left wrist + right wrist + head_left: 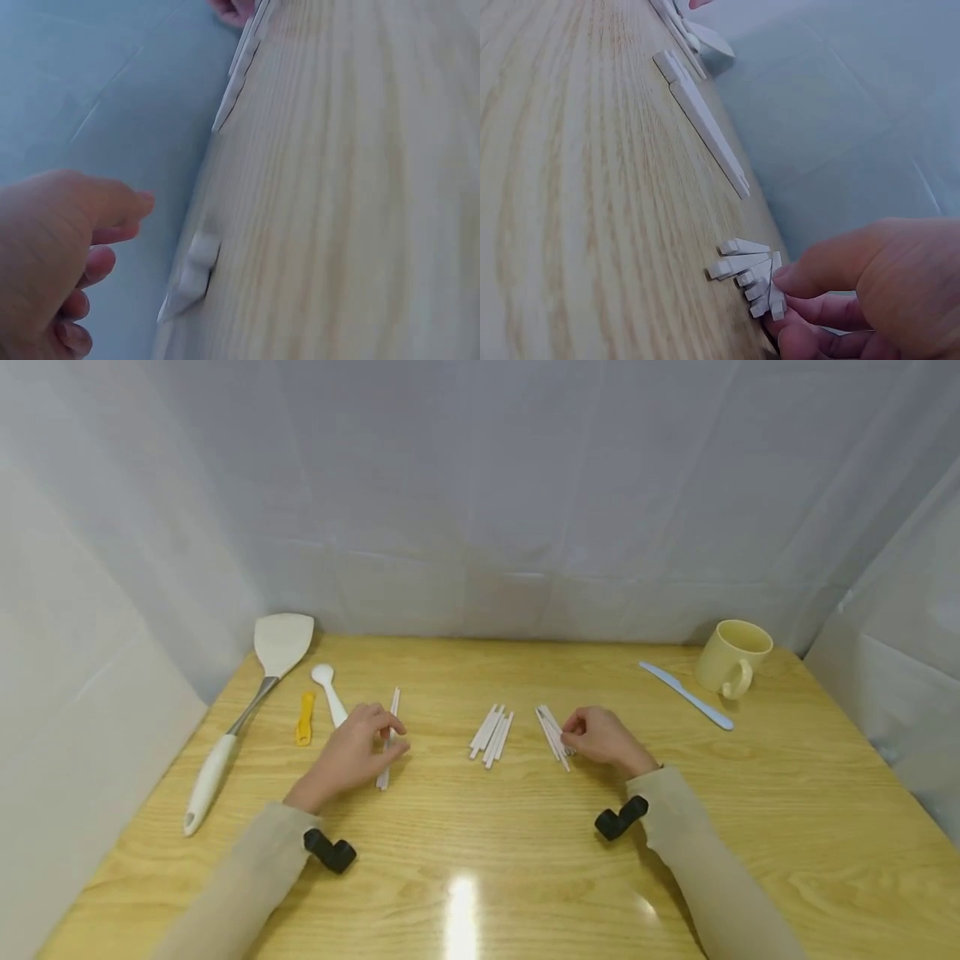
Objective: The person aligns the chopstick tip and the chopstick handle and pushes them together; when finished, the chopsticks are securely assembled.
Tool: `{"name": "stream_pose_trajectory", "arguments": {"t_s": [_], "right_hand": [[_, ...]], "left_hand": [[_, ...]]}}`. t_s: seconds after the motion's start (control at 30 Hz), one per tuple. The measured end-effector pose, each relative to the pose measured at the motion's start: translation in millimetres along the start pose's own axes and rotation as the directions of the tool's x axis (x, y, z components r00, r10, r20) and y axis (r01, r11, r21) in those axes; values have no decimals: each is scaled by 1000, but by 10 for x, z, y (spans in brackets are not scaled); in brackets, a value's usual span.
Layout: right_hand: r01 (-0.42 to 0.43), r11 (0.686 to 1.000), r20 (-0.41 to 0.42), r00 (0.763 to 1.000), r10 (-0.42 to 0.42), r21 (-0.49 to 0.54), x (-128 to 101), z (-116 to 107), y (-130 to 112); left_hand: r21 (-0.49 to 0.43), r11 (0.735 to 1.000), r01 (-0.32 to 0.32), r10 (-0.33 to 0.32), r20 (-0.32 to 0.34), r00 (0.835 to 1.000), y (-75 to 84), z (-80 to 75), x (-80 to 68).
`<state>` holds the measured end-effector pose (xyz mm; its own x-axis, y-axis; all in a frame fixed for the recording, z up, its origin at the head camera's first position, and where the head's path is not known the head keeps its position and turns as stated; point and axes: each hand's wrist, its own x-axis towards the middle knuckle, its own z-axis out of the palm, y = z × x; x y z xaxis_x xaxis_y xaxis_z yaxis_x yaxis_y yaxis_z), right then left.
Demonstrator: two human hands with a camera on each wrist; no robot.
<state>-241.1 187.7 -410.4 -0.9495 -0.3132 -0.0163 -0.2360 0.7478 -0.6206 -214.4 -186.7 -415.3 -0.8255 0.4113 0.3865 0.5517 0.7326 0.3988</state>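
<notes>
Thin white sticks lie in three groups on the wooden table (480,860). My left hand (358,753) sits over the left pair of sticks (393,703), fingertips touching them. In the left wrist view its fingers (112,217) are loosely curled with nothing between them. The middle pile of sticks (491,735) (191,274) lies untouched between both hands. My right hand (600,742) pinches the near ends of the right bundle of sticks (550,727). In the right wrist view the thumb (817,266) presses on the fanned stick ends (750,274), with fingers curled beneath.
A white spatula (255,693), a white spoon (328,689) and a small yellow tool (304,720) lie at the left. A pale blue knife (686,695) and a cream mug (733,658) stand at the back right. White cloth walls enclose the table.
</notes>
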Motion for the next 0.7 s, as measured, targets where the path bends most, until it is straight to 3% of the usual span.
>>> {"name": "stream_pose_trajectory", "arguments": {"t_s": [0.27,0.47,0.7], "right_hand": [[50,995,6,999,-51,91,-15,10,94],[76,993,-25,997,-74,89,-66,1,144],[89,987,-39,996,-84,130,-101,11,153]], "left_hand": [[-38,999,-33,32,-20,999,320,191,70],[-44,998,-39,42,68,997,513,308,142],[-80,997,14,-3,132,991,569,480,211]]}}
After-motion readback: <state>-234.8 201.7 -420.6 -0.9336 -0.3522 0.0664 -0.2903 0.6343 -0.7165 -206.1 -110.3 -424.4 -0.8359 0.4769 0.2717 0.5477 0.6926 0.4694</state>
